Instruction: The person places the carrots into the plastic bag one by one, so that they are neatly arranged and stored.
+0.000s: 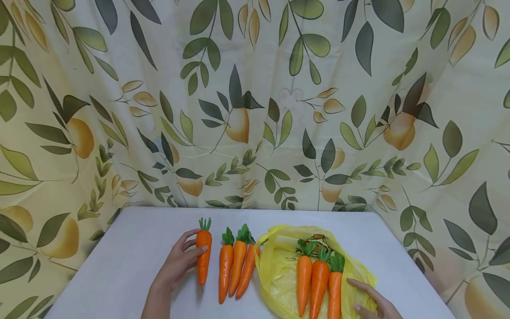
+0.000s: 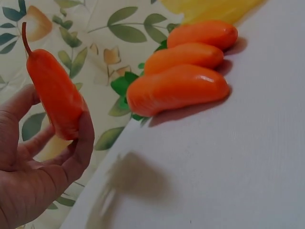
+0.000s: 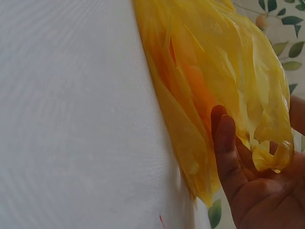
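My left hand (image 1: 179,261) holds an orange carrot (image 1: 203,252) with a short green top, upright between thumb and fingers. In the left wrist view, that carrot's thin root tip (image 2: 25,38) points up and the fingers curl about its thick end. Right of it lie three carrots (image 1: 237,266) side by side with leafy tops. My right hand (image 1: 376,303) is at the right edge of a yellow plastic bag (image 1: 279,266). In the right wrist view, the bag's edge (image 3: 271,160) passes between its fingers. Three more carrots (image 1: 319,279) rest on the spread bag.
Everything lies on a white table (image 1: 119,261). A curtain (image 1: 255,177) printed with leaves and fruit hangs behind its far edge and along both sides. An orange-brown patch (image 1: 317,241) shows at the bag's far side, partly behind the carrot leaves.
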`<state>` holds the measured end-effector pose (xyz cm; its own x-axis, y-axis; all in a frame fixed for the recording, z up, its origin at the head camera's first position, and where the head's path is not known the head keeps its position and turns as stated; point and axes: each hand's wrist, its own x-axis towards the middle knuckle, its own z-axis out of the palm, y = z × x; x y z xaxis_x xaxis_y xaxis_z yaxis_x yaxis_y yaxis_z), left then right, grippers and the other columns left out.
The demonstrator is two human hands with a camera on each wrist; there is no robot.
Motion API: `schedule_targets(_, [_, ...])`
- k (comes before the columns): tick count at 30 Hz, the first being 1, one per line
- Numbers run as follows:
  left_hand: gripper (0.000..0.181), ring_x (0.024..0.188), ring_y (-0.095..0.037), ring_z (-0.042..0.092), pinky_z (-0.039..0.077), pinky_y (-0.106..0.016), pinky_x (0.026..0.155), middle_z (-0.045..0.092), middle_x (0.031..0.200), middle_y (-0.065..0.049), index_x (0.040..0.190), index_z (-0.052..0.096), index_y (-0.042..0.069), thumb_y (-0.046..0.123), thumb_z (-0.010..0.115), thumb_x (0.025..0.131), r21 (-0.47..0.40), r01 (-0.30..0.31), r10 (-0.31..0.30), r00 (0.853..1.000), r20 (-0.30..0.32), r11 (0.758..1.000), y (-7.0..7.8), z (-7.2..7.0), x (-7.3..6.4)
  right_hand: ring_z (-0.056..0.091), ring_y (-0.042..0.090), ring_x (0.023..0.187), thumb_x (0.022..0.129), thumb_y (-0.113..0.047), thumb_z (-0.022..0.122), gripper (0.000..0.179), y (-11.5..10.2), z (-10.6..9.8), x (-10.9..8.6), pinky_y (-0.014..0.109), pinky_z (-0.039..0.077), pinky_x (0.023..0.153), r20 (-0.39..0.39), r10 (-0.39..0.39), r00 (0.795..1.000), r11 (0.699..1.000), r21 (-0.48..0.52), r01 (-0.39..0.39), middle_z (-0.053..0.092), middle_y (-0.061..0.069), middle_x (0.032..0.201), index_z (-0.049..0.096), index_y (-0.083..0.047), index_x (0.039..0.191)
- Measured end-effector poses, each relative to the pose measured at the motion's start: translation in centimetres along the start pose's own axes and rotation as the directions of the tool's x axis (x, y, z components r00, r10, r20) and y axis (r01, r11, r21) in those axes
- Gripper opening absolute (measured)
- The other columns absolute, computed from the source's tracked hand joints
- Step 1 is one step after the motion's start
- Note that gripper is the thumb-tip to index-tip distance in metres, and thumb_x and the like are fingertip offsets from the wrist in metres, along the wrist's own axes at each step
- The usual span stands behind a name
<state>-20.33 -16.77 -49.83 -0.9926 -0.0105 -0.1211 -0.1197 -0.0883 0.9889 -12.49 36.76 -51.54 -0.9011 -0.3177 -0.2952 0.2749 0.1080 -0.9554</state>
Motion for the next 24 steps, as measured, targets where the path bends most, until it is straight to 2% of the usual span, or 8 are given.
schedule_targets(1, [0.064, 0.102, -0.030, 0.067, 0.057, -0.042, 0.086, 0.051, 0.142, -0.022, 0.149, 0.048, 0.015, 0.014, 0.079, 0.093, -0.005, -0.006, 0.006, 1.000, 0.009, 1.000, 0.1, 0.2, 0.0, 0.068, 0.034, 0.107, 0.102, -0.025, 0.067, 0.039, -0.1, 0.0, 0.0, 0.049, 0.058, 0.087, -0.009, 0.009, 1.000, 1.000, -0.008, -0.009, 0.061, 0.009, 0.132, 0.057, -0.043, 0.134])
schedule_targets(5, [0.064, 0.104, -0.031, 0.066, 0.058, -0.042, 0.086, 0.048, 0.144, -0.022, 0.149, 0.050, 0.016, 0.013, 0.079, 0.092, -0.004, -0.026, 0.026, 0.999, 0.034, 1.000, 0.6, 1.0, 0.0, 0.068, 0.035, 0.106, 0.102, -0.023, 0.066, 0.050, -0.2, -0.2, -0.2, 0.051, 0.058, 0.086, -0.010, 0.008, 1.000, 1.000, -0.022, -0.008, 0.061, 0.010, 0.131, 0.050, -0.022, 0.150])
schedule_targets(8, [0.064, 0.106, -0.031, 0.066, 0.058, -0.044, 0.086, 0.050, 0.144, -0.020, 0.147, 0.052, 0.019, 0.014, 0.081, 0.091, 0.010, -0.039, 0.039, 0.998, 0.042, 0.999, 1.1, 1.6, -0.1, 0.069, 0.035, 0.106, 0.103, -0.022, 0.065, 0.054, -0.3, -0.2, -0.2, 0.051, 0.058, 0.086, 0.001, 0.004, 1.000, 1.000, -0.005, -0.004, 0.061, 0.009, 0.130, 0.046, -0.015, 0.153])
schedule_targets(15, [0.064, 0.108, -0.033, 0.067, 0.058, -0.044, 0.088, 0.051, 0.143, -0.018, 0.146, 0.052, 0.020, 0.016, 0.082, 0.090, 0.034, -0.076, 0.071, 0.990, 0.126, 0.997, 2.9, 3.2, -0.2, 0.068, 0.035, 0.108, 0.102, -0.024, 0.065, 0.040, -0.2, 0.0, 0.0, 0.052, 0.057, 0.088, 0.022, 0.003, 1.000, 0.999, 0.034, -0.004, 0.062, 0.007, 0.130, 0.056, -0.042, 0.137])
schedule_targets(17, [0.063, 0.108, -0.032, 0.067, 0.058, -0.043, 0.087, 0.050, 0.144, -0.017, 0.146, 0.053, 0.020, 0.016, 0.082, 0.090, 0.069, -0.087, 0.076, 0.986, 0.145, 0.994, 3.5, 3.6, -0.1, 0.068, 0.036, 0.108, 0.103, -0.023, 0.065, 0.043, -0.2, 0.0, 0.0, 0.052, 0.057, 0.088, 0.021, -0.005, 1.000, 1.000, 0.030, 0.004, 0.061, 0.008, 0.131, 0.055, -0.036, 0.143])
schedule_targets(19, [0.064, 0.107, -0.032, 0.067, 0.058, -0.042, 0.087, 0.050, 0.144, -0.017, 0.145, 0.053, 0.021, 0.017, 0.083, 0.089, 0.107, -0.100, 0.082, 0.984, 0.160, 0.989, 4.2, 4.1, -0.1, 0.068, 0.036, 0.107, 0.102, -0.025, 0.066, 0.041, -0.2, 0.0, 0.1, 0.052, 0.057, 0.088, 0.018, 0.006, 1.000, 1.000, 0.027, -0.007, 0.060, 0.008, 0.131, 0.056, -0.039, 0.140])
schedule_targets(22, [0.065, 0.105, -0.030, 0.066, 0.058, -0.041, 0.085, 0.050, 0.144, -0.016, 0.145, 0.053, 0.022, 0.019, 0.084, 0.088, 0.160, -0.125, 0.096, 0.979, 0.180, 0.979, 5.4, 4.9, -0.1, 0.067, 0.036, 0.107, 0.102, -0.026, 0.067, 0.043, 0.0, 0.0, 0.1, 0.052, 0.057, 0.087, 0.010, 0.002, 1.000, 1.000, 0.012, -0.002, 0.058, 0.011, 0.134, 0.055, -0.035, 0.142])
schedule_targets(24, [0.065, 0.103, -0.029, 0.066, 0.058, -0.041, 0.086, 0.051, 0.144, -0.016, 0.145, 0.053, 0.022, 0.018, 0.085, 0.088, 0.180, -0.139, 0.104, 0.976, 0.190, 0.974, 6.2, 5.5, -0.4, 0.067, 0.034, 0.108, 0.102, -0.027, 0.066, 0.036, 0.0, 0.1, 0.2, 0.050, 0.057, 0.087, 0.012, 0.002, 1.000, 1.000, 0.006, -0.002, 0.057, 0.011, 0.135, 0.057, -0.046, 0.132])
